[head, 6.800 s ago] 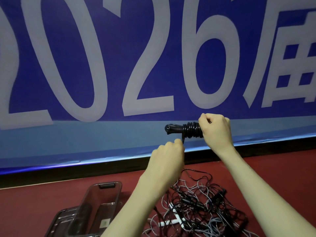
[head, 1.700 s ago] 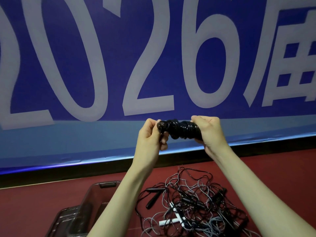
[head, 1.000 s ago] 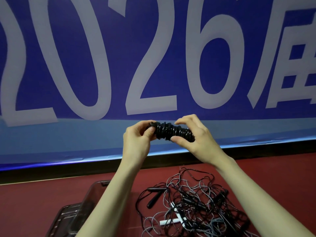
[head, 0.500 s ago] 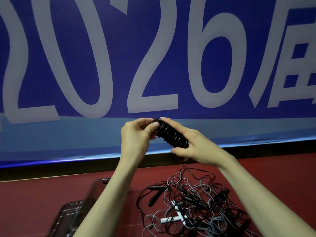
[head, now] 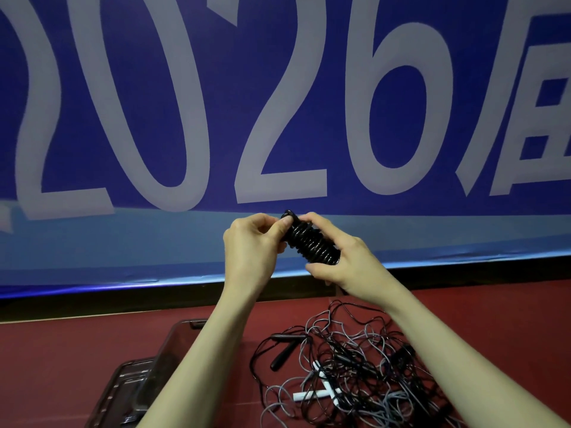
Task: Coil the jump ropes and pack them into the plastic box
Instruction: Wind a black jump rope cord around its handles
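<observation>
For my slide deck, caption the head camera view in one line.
Both hands, left hand and right hand, grip a coiled black jump rope above tangled ropes and a clear plastic box.

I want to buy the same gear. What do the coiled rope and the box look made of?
Coiled rope: glossy black, probably PVC or rubber-coated cord, since its tight loops catch highlights. Box: smoky see-through plastic, as its wall shows the floor through it and its rim glints.

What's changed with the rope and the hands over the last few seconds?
The left hand came up off the hanging cord to pinch the top end of the coiled black rope; the right hand shifted to its lower end, and the bundle tilted from level to slanting. Tangled ropes and box unmoved.
</observation>
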### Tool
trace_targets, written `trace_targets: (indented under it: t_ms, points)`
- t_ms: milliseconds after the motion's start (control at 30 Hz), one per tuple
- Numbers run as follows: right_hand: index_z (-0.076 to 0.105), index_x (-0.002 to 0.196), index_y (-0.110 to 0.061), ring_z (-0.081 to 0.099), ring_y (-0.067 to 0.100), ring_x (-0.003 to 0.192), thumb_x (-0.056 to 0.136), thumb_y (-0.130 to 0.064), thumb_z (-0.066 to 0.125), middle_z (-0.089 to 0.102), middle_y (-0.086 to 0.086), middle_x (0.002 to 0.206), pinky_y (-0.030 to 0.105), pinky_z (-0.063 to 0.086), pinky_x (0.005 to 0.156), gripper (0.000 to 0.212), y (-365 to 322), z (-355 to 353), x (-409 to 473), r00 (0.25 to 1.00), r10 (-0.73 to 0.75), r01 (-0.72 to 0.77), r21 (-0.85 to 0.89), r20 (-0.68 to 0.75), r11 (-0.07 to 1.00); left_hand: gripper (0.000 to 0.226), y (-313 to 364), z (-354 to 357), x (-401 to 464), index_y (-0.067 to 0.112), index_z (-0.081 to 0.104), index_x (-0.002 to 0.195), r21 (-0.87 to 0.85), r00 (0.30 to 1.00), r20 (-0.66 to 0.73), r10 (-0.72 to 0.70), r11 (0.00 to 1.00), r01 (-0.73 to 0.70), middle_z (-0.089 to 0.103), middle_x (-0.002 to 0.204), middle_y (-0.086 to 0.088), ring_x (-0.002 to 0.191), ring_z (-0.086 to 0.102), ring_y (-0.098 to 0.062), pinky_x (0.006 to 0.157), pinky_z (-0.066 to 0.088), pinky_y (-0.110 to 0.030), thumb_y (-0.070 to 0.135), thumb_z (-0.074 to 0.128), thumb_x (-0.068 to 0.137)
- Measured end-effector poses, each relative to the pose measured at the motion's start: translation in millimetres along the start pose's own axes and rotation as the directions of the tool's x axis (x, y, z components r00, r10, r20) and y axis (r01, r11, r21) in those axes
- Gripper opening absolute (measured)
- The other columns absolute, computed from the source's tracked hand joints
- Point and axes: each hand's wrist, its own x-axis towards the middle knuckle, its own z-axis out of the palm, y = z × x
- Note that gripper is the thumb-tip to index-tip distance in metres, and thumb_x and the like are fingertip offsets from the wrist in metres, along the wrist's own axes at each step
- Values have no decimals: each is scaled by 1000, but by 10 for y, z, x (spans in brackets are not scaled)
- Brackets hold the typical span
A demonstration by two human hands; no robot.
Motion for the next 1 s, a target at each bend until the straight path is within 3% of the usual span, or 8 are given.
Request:
trace_targets:
  t_ms: [67, 133, 200, 300, 400, 600, 833, 1000]
  points:
    - [48, 123, -48, 53, 12, 53, 83, 0, 65, 63, -17, 81, 31, 49, 45, 65, -17, -34, 23, 999, 4, -3, 41, -35, 999, 6, 47, -38, 5, 17, 74, 89, -69, 995, 99, -1, 998, 7, 74, 72, 2, 67, 69, -6, 81, 58, -33, 19, 68, 88]
    - [49, 124, -49, 54, 18, 51, 84, 1, 65, 62, -16, 78, 31, 46, 40, 66, -34, -70, 39, 999, 21, -16, 110, -47, 994, 18, 99, -87, 21, 20, 72, 102, -124, 979, 204, 7, 992, 18, 76, 83, 5, 80, 71, -5, 87, 55, -28, 14, 70, 86]
    - [48, 129, -47, 54, 21, 51, 85, 0, 66, 60, -10, 78, 31, 44, 39, 66, -50, -90, 48, 999, 32, -25, 198, -33, 980, 22, 133, -115, 29, 24, 71, 100, -179, 967, 250, 50, 984, -5, 76, 86, 7, 85, 70, -4, 83, 53, -20, 7, 69, 86]
    - [52, 125, -53, 53, 22, 53, 81, -5, 69, 62, -2, 81, 28, 42, 38, 67, -77, -90, 47, 998, 32, -49, 359, 51, 932, 17, 120, -111, 34, 17, 73, 94, -359, 973, 223, 65, 933, 20, 75, 86, 3, 81, 68, -6, 75, 52, -17, 5, 61, 91]
    - [57, 116, -60, 54, 21, 51, 76, -8, 68, 65, 4, 85, 25, 40, 37, 66, -89, -81, 38, 990, 27, -89, 459, 139, 884, 22, 41, -79, 67, 10, 72, 95, -494, 973, 231, -7, 861, 123, 70, 86, 1, 78, 61, -6, 79, 51, -19, 12, 51, 98]
    - [50, 135, -44, 53, 21, 49, 75, -5, 67, 67, 11, 89, 22, 39, 35, 73, -47, -57, 46, 974, 62, -179, 573, 217, 800, 32, -62, 2, 107, 15, 73, 91, -544, 965, 233, -121, 806, 232, 62, 77, 5, 77, 51, -6, 84, 47, -21, 17, 43, 102]
    - [52, 133, -45, 52, 21, 50, 68, -17, 70, 64, 14, 90, 19, 37, 33, 74, -34, -28, 53, 954, 34, -228, 648, 298, 727, 26, -101, 52, 114, 14, 66, 91, -568, 987, 94, -133, 807, 163, 58, 84, 1, 79, 44, -11, 75, 39, -20, 13, 41, 102]
    - [51, 136, -37, 50, 16, 48, 73, -16, 66, 61, 14, 93, 17, 34, 32, 69, 25, 72, 76, 962, 5, -233, 812, 273, 535, 29, -116, 28, 135, 23, 66, 85, -526, 996, 48, -68, 847, 84, 65, 79, 14, 82, 51, -6, 79, 39, -23, 15, 44, 102]
